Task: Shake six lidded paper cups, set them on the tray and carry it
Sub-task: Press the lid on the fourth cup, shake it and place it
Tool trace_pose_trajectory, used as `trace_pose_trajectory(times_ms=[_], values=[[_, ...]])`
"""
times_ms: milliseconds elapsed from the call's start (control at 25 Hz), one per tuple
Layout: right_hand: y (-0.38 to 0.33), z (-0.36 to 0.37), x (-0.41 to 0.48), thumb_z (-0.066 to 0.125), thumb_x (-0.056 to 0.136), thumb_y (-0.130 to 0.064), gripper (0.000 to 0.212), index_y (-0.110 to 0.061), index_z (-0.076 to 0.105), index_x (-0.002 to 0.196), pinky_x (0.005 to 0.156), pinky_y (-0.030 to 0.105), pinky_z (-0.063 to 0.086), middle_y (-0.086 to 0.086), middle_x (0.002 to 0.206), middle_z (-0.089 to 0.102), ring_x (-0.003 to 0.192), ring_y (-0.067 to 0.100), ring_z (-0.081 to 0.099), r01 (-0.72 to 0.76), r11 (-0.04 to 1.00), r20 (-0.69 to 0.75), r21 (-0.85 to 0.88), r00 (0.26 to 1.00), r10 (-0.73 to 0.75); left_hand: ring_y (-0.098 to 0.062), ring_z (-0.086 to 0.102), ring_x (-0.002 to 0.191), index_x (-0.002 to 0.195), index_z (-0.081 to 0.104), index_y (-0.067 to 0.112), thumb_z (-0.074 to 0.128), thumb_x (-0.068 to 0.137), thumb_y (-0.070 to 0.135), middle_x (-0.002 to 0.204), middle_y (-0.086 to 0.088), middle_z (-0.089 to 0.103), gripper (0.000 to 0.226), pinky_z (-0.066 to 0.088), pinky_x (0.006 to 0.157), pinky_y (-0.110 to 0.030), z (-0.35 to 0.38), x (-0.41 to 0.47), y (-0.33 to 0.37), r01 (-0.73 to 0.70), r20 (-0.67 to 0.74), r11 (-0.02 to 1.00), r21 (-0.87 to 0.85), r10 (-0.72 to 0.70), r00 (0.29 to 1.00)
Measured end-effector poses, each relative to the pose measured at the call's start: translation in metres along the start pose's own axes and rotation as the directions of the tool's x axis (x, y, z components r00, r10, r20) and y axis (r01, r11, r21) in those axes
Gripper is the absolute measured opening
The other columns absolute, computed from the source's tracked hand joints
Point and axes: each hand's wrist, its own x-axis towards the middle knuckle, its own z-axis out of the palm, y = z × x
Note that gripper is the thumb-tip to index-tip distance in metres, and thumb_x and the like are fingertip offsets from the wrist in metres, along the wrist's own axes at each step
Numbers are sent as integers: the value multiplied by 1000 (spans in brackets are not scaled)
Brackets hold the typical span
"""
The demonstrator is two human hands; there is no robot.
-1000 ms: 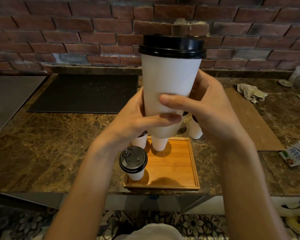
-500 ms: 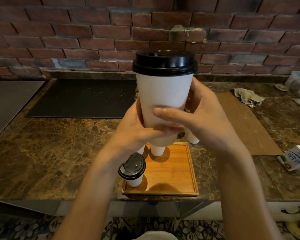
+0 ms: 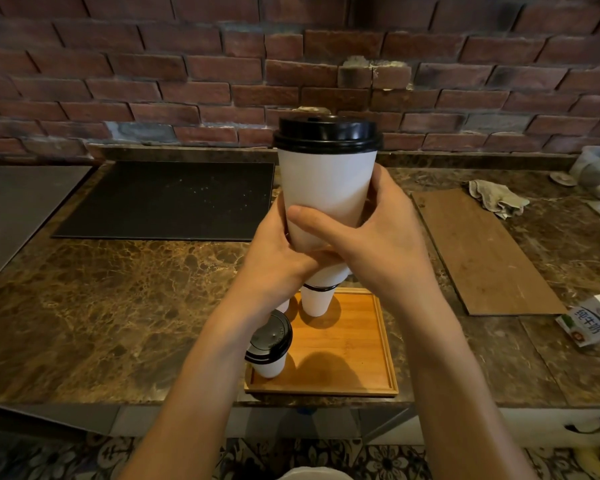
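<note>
I hold a white paper cup with a black lid (image 3: 326, 181) upright in the air above the counter, both hands wrapped around its lower half. My left hand (image 3: 274, 265) grips it from the left and my right hand (image 3: 381, 244) from the right, thumb across the front. Below lies a square wooden tray (image 3: 354, 348). On its front left corner stands a lidded cup (image 3: 269, 344). Another cup (image 3: 316, 301) stands at the tray's back, its top hidden by the held cup. Other cups behind my hands are hidden.
The brown marble counter (image 3: 118, 306) has a black mat (image 3: 174, 199) at the back left, a wooden board (image 3: 482, 251) on the right, a crumpled cloth (image 3: 497, 197) behind it and a milk carton (image 3: 589, 320) at the right edge. A brick wall closes the back.
The held cup has come down in the view over the last second, from high against the wall to lower over the counter. Both hands keep the same hold.
</note>
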Motion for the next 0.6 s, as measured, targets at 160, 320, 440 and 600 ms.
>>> trace_pose_trajectory(times_ms=[160, 320, 440, 600], values=[[-4, -7, 4, 84, 68, -43, 68, -28, 50, 125, 81, 25, 58, -15, 112, 60, 101, -1, 60, 22, 998, 30, 58, 999, -24, 7, 62, 97, 113, 46, 42, 78, 70, 5, 101, 21, 64, 64, 51, 68, -9, -8, 1, 5, -6, 54, 1000, -19, 7, 998], [-6, -16, 7, 84, 69, -42, 69, -23, 53, 128, 82, 31, 59, -9, 114, 63, 104, 6, 62, 11, 993, 81, 121, 997, -21, -5, 63, 103, 126, 47, 31, 78, 69, 19, 108, 17, 65, 66, 53, 74, -16, -15, 1, 12, 22, 152, 997, -72, -10, 988], [-7, -20, 7, 80, 66, -45, 67, -26, 55, 125, 82, 32, 59, -10, 111, 65, 104, 7, 64, 12, 987, 114, 163, 993, -31, -8, 63, 103, 125, 49, 26, 77, 67, 28, 106, 15, 66, 64, 52, 75, -18, -20, 1, 17, 32, 220, 995, -94, -11, 976], [-5, -23, 6, 81, 67, -39, 66, -22, 56, 126, 80, 27, 57, -8, 110, 67, 105, 10, 65, 25, 967, 195, 253, 978, -76, -9, 63, 105, 124, 49, 26, 74, 67, 27, 109, 14, 66, 62, 52, 77, -17, -21, -1, 18, 57, 285, 992, -117, -21, 958]])
